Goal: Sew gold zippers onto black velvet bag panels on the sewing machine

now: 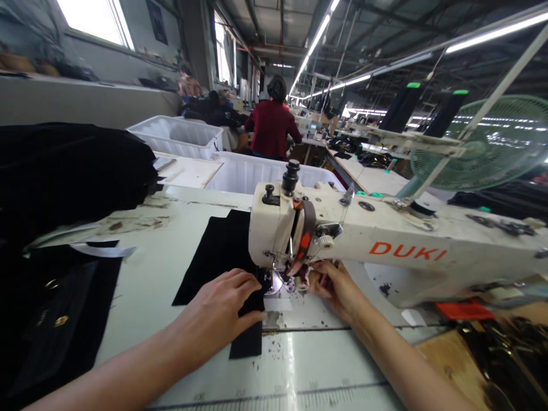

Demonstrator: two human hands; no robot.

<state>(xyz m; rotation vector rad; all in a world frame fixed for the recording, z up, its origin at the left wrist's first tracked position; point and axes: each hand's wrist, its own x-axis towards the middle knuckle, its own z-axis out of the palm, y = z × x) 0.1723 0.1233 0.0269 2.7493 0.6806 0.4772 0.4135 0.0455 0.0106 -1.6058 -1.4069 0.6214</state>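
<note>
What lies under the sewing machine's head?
Black cloth, pressed flat by the left hand; the right hand reaches in beside it. The machine hides the needle and the cloth right beneath.

cloth (pixel 222 251) on table (pixel 162 274); left of machine (pixel 385 245) | bins (pixel 248 171) behind

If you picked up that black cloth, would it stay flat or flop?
Probably floppy and light: the black cloth lies thin and flat on the table. It may slide easily, since the table looks smooth and the left hand presses it down.

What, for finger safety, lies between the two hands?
Head view: metal presser foot of the cream sewing machine, on flat black fabric, separates left hand from right hand.
</note>
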